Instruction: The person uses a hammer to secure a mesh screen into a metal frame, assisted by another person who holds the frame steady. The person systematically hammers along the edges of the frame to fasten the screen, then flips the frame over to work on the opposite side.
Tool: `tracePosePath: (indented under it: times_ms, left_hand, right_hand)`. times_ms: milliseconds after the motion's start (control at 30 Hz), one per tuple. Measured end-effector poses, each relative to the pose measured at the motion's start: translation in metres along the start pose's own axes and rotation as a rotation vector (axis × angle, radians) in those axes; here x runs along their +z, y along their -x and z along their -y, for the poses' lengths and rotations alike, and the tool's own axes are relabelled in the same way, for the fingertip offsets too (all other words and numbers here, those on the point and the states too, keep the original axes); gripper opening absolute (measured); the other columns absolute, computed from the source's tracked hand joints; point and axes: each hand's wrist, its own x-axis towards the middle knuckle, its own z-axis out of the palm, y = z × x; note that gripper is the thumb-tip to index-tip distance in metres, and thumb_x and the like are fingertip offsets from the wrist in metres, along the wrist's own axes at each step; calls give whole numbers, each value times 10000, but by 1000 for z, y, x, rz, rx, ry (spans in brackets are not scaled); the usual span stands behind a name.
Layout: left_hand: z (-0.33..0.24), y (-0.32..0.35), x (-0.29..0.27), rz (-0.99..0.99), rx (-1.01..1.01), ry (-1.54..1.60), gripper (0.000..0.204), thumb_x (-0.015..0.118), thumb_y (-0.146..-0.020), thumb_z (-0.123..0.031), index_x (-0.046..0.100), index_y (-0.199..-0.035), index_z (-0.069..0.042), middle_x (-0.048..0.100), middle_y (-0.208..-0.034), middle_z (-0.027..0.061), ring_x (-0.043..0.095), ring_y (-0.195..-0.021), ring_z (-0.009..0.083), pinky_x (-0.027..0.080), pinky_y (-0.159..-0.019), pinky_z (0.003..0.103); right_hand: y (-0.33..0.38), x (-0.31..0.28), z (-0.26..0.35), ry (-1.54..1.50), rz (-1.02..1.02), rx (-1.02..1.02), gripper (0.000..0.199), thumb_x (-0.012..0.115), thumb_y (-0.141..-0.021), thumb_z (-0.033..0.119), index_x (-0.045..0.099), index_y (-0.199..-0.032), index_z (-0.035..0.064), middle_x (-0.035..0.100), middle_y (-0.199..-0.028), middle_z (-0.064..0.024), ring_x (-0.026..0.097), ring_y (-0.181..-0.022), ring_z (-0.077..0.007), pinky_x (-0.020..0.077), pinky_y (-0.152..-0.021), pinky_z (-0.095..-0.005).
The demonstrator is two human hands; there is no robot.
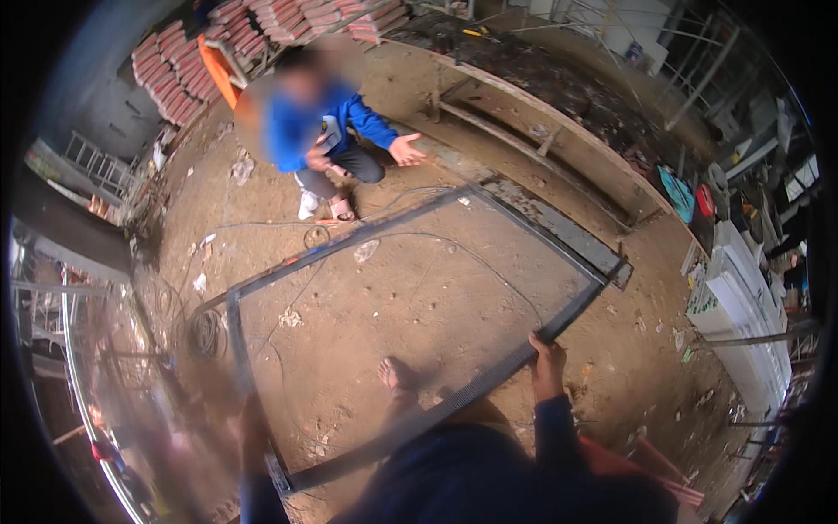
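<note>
A large rectangular screen frame [502, 373] with a dark grey border spans the middle, and the floor shows through its thin, see-through panel. My right hand [547, 362] is closed round its near edge, close to the right corner. On the left side bar, just above the near left corner, my left hand [251, 426] grips the frame; its fingers are blurred and partly hidden. One of my feet [393, 374] shows through the panel. The far edge lies by a grey plank or slab [567, 231] on the ground.
A person in a blue top [319, 131] squats beyond the frame, one hand held out. Behind are stacked reddish sacks [288, 19]. A long wooden bench or trough [541, 131] runs along the far right. White panels [742, 306] lean at right; a cable coil [206, 332] lies left.
</note>
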Motion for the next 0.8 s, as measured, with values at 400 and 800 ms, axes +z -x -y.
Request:
tracePosePath:
  times_ms: [400,800]
  left_hand:
    - [-65,21,331,235,243,-630,509,858,-877,-497,700,-669,-61,670,-660,54,601,-545,177,475,-518,401]
    - [-175,-35,576,426,354,-566,563,838,-926,-518,675,-630,-68,612,-581,35,573,-495,170,431,-457,431]
  right_hand:
    - [-2,-255,9,-205,-426,-100,239,848,-948,166,638,-891,67,604,-795,-13,595,-684,-172,515,-647,-373]
    - [-82,-200,27,-285,-640,-248,224,867,-973,197,740,-1055,32,678,-870,-32,663,-768,-197,550,-676,-371]
